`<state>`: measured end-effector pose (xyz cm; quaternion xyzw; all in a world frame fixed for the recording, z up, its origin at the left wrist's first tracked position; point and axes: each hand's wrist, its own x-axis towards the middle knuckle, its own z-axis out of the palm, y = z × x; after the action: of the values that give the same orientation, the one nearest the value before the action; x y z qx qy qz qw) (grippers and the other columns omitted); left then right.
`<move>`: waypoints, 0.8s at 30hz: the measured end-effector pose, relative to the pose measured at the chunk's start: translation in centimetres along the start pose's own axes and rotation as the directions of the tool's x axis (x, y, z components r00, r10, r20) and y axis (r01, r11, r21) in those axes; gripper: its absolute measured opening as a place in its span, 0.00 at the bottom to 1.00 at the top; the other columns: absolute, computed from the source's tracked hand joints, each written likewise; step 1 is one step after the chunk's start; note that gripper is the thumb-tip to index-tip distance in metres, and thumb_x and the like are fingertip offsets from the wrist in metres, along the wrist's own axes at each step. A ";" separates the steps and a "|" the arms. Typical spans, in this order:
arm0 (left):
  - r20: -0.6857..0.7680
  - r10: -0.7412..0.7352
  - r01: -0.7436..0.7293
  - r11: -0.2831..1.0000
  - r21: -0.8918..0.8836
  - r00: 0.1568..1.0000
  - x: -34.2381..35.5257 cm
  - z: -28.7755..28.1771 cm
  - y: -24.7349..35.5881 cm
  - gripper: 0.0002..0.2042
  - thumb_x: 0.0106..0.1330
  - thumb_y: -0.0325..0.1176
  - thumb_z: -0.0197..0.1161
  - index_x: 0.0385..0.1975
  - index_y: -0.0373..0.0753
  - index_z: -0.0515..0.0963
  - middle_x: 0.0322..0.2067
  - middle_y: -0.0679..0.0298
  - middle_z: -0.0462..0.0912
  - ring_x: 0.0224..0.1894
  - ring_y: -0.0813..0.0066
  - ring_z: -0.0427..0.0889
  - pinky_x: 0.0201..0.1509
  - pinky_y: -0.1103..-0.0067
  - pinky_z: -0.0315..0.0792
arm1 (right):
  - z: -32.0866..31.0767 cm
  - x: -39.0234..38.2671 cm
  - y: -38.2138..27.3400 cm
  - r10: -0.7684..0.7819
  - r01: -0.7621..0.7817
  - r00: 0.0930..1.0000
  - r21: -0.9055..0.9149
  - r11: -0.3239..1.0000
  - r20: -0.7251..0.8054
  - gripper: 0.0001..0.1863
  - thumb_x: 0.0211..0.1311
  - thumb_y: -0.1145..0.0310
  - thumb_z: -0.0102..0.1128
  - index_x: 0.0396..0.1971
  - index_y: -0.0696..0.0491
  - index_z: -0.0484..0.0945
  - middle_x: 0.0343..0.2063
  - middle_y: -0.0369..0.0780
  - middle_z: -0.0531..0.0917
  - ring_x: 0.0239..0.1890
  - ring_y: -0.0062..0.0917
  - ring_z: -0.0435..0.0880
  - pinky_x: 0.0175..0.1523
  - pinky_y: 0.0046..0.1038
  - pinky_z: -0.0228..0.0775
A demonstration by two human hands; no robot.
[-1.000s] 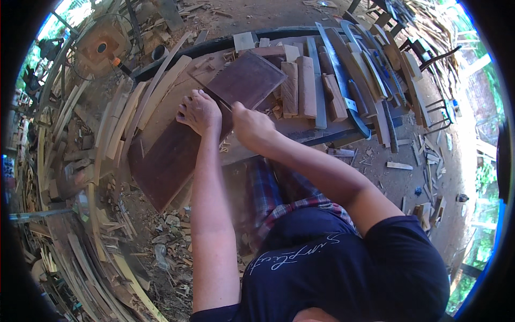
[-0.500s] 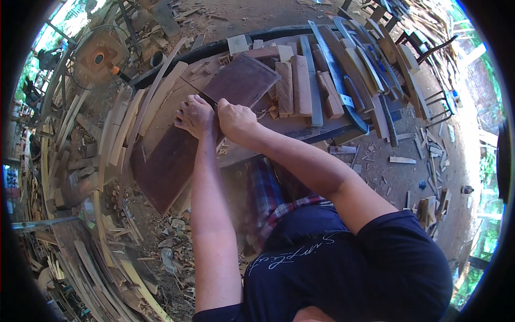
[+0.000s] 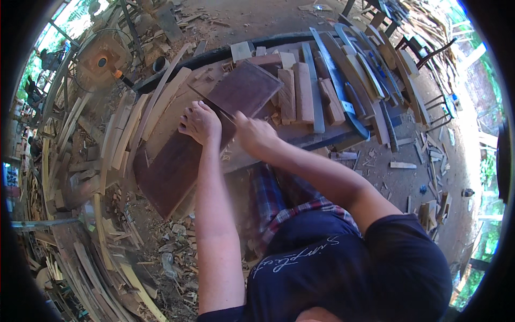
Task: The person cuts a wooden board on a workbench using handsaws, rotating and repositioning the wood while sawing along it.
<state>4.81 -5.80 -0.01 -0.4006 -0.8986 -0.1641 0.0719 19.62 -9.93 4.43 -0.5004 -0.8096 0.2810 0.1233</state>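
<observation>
A long dark brown wooden board (image 3: pixel 169 166) lies slantwise on the workbench. My left hand (image 3: pixel 201 122) rests on top of it near its middle, pressing down with the fingers slightly apart. My right hand (image 3: pixel 256 135) is closed around the near end of a thin, long-bladed tool (image 3: pixel 201 96), seen edge-on. This dark strip runs across the board just beyond my left hand; its exact kind is unclear. Past the strip is the board's far section (image 3: pixel 244 88). Wood shavings (image 3: pixel 226 153) lie beside the board's right edge, below my right hand.
Wood blocks (image 3: pixel 303 94) stand in a row on the bench's right, beside a handsaw (image 3: pixel 338 80) and other long tools. Long pale strips (image 3: pixel 166 102) line the left side. A fan (image 3: pixel 102 61) stands at back left. Scraps litter the floor (image 3: pixel 370 177).
My right hand has pulled back toward the lower right, away from my left hand, drawing the thin tool along. My left hand stays on the board. The whole view has shifted slightly.
</observation>
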 end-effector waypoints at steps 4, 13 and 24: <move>-0.014 0.004 -0.004 1.000 0.011 1.000 -0.2 0.4 0.1 0.15 0.73 0.42 0.43 0.41 0.47 0.79 0.46 0.59 0.78 0.54 0.59 0.72 0.60 0.58 0.58 | -0.3 -1.4 0.5 0.140 -0.136 0.983 -0.041 0.990 0.115 0.10 0.62 0.73 0.45 0.42 0.59 0.66 0.32 0.56 0.83 0.40 0.51 0.83 0.44 0.48 0.74; -0.043 -0.002 0.001 1.000 -0.025 0.999 0.0 0.3 -0.1 0.13 0.72 0.42 0.46 0.40 0.46 0.79 0.45 0.60 0.79 0.52 0.59 0.73 0.59 0.59 0.59 | 0.1 1.5 -0.4 0.032 -0.032 0.998 -0.015 0.999 0.048 0.10 0.62 0.73 0.47 0.42 0.59 0.65 0.32 0.56 0.82 0.40 0.51 0.83 0.45 0.47 0.73; -0.041 0.007 -0.009 0.998 -0.057 0.999 0.0 0.1 -0.2 0.14 0.71 0.42 0.46 0.40 0.45 0.80 0.45 0.59 0.79 0.51 0.58 0.73 0.59 0.59 0.58 | -0.4 3.0 -2.0 0.027 -0.026 1.000 -0.027 0.999 0.015 0.09 0.61 0.73 0.50 0.40 0.59 0.69 0.34 0.56 0.83 0.40 0.46 0.85 0.45 0.43 0.77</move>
<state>4.63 -5.87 -0.18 -0.4026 -0.8903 -0.1976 0.0795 16.93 -7.87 5.66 -0.5105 -0.8074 0.2758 0.1066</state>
